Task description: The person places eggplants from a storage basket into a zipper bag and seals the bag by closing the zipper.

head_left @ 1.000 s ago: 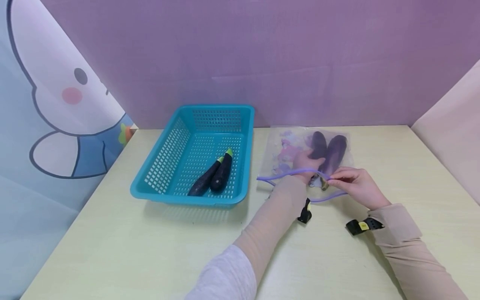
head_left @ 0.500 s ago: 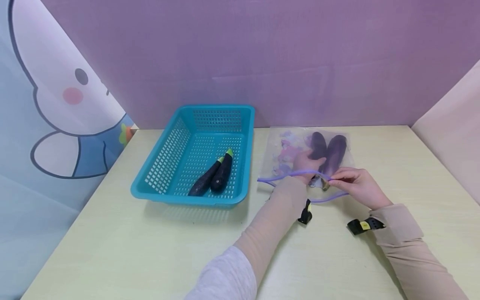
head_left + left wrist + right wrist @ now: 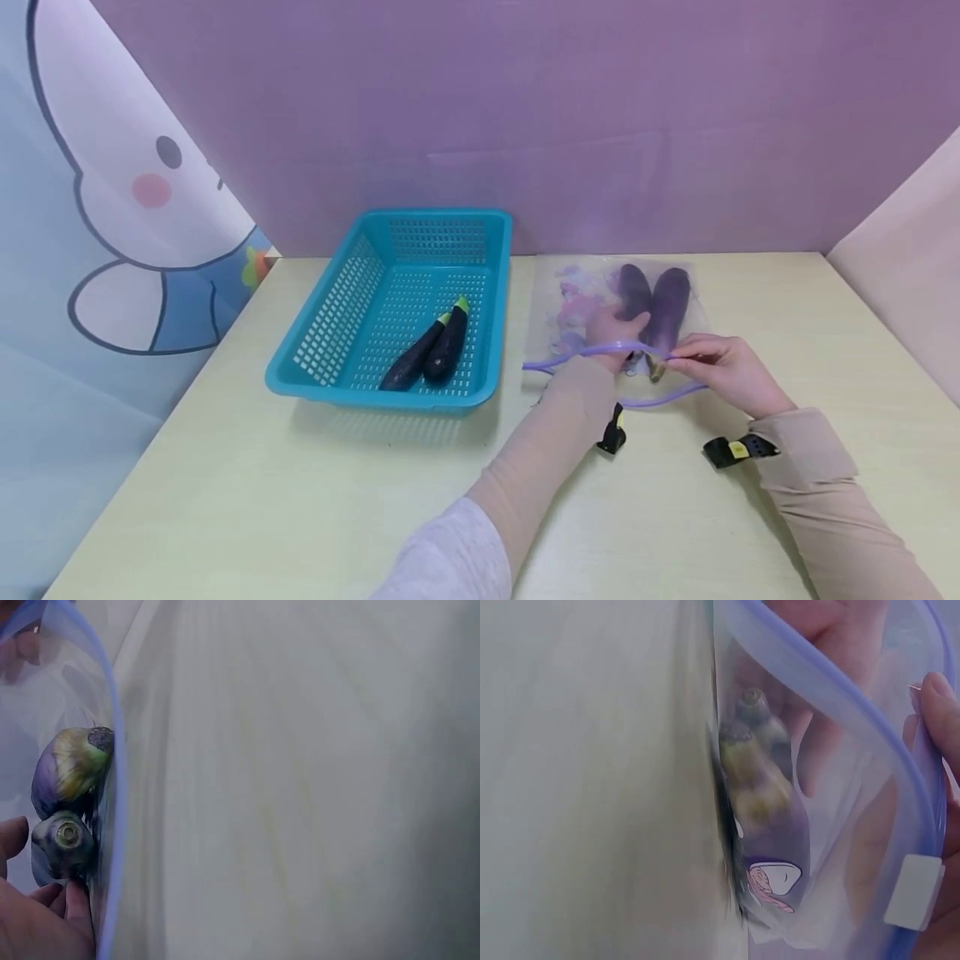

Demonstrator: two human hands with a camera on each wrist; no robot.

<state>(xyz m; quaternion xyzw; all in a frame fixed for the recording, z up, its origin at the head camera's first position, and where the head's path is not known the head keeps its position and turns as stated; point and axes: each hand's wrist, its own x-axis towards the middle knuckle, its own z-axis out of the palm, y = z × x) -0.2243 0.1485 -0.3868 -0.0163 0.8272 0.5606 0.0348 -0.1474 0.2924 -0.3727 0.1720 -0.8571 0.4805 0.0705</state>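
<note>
A clear zip bag (image 3: 576, 307) with a purple rim lies flat at the right back of the table, its mouth towards me. My left hand (image 3: 609, 335) reaches inside, seen through the film. Its thumb and fingers are round the stem end of one eggplant (image 3: 64, 844). A second eggplant (image 3: 670, 308) lies beside it in the bag, to the right. With thumb and fingertips my right hand (image 3: 723, 373) pinches the upper rim and keeps the mouth parted. The right wrist view shows a white slider (image 3: 913, 892) on that rim.
Left of the bag stands a blue plastic basket (image 3: 300, 385) with two smaller eggplants (image 3: 447, 343) in it. A purple backdrop (image 3: 465, 125) rises at the table's back edge. Both wrists wear black straps (image 3: 738, 450).
My right hand has shifted slightly to the right with the bag's rim. The eggplants in the bag have moved a little left. My left hand stays inside the bag.
</note>
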